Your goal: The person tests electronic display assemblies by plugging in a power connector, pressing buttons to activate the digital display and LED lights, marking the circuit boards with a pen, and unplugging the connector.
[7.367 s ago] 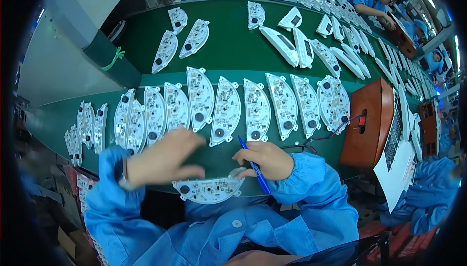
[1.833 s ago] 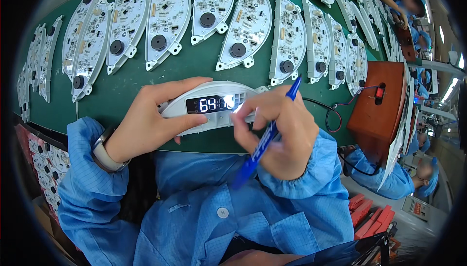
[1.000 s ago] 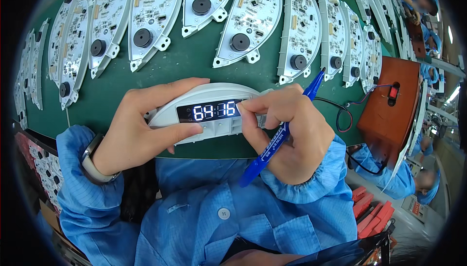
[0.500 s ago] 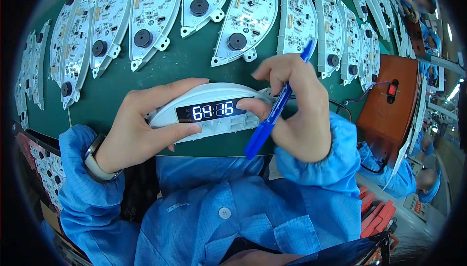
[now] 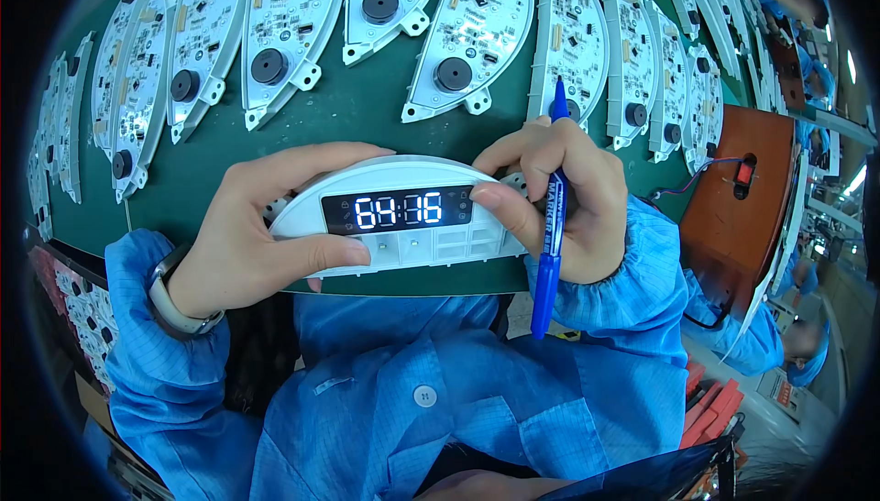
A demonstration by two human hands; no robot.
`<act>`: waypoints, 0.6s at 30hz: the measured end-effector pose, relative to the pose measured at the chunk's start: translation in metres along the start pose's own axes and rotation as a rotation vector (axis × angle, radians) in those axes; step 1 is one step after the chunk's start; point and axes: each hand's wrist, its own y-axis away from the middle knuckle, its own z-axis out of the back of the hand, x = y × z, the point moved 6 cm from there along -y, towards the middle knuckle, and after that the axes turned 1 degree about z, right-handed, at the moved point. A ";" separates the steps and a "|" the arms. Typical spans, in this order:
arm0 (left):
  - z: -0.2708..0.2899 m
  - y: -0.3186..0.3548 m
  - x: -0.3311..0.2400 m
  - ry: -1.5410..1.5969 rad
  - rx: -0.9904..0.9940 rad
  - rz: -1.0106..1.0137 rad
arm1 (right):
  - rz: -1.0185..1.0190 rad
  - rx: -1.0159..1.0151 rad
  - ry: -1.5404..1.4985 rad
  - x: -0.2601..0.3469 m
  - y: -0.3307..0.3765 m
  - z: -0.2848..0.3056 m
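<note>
A white half-moon display module (image 5: 394,176) with a lit digital readout faces me above the front edge of the table. My left hand (image 5: 252,235) is closed round its left end, thumb below the readout and fingers along the curved top. At the right end my right hand (image 5: 568,194) grips the module, its thumb at the corner of the dark screen. A blue marker pen (image 5: 548,263) is also tucked in the right hand between the fingers, standing nearly upright. The module's back is hidden.
Rows of white half-moon housings with circuit boards (image 5: 472,29) lie across the green table (image 5: 367,102). To the right stands a brown box (image 5: 733,198) with a red switch and wires. Other people in blue work at the far right.
My right thumb has slid off the screen to the module's right end, and its fingers have closed round that end. The marker has swung from slanted to nearly upright. The display looks brighter.
</note>
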 end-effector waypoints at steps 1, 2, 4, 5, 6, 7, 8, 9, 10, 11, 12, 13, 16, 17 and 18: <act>0.000 0.000 0.001 0.001 0.001 0.002 | 0.035 -0.013 0.005 0.001 0.000 0.001; 0.001 -0.001 0.002 0.003 0.006 0.001 | 0.069 -0.026 0.011 0.002 0.000 0.001; 0.000 -0.001 0.001 0.003 0.009 0.002 | 0.084 -0.021 0.029 0.002 0.001 0.002; -0.001 -0.001 0.001 0.019 0.011 0.014 | 0.101 -0.017 0.050 0.003 0.001 0.002; -0.001 -0.001 0.001 0.035 0.011 0.026 | 0.101 -0.016 0.047 0.003 0.001 0.002; -0.001 -0.001 0.001 0.035 0.009 0.028 | 0.112 -0.017 0.045 0.003 0.001 0.002; -0.001 -0.001 0.001 0.019 0.007 0.020 | 0.123 -0.019 0.043 0.004 0.001 0.002; -0.001 -0.001 0.000 0.003 0.005 0.011 | 0.122 -0.018 0.043 0.004 0.001 0.002; -0.001 0.000 0.001 0.004 0.005 0.012 | 0.125 -0.018 0.050 0.004 0.001 0.002; -0.001 0.000 0.000 0.006 0.007 0.005 | 0.129 -0.018 0.057 0.005 0.001 0.002; -0.001 0.000 0.000 0.009 0.008 -0.003 | 0.129 -0.017 0.057 0.004 0.001 0.003; -0.001 0.000 0.000 0.009 0.006 -0.002 | 0.137 0.019 0.069 0.005 0.001 0.002; -0.001 0.000 0.002 0.007 0.003 0.023 | 0.148 0.057 0.082 0.005 0.001 0.001; -0.001 0.000 0.002 0.015 0.003 0.019 | 0.151 0.059 0.083 0.004 0.001 0.001; -0.001 0.000 0.002 0.023 -0.001 0.016 | 0.153 0.061 0.079 0.005 0.001 0.001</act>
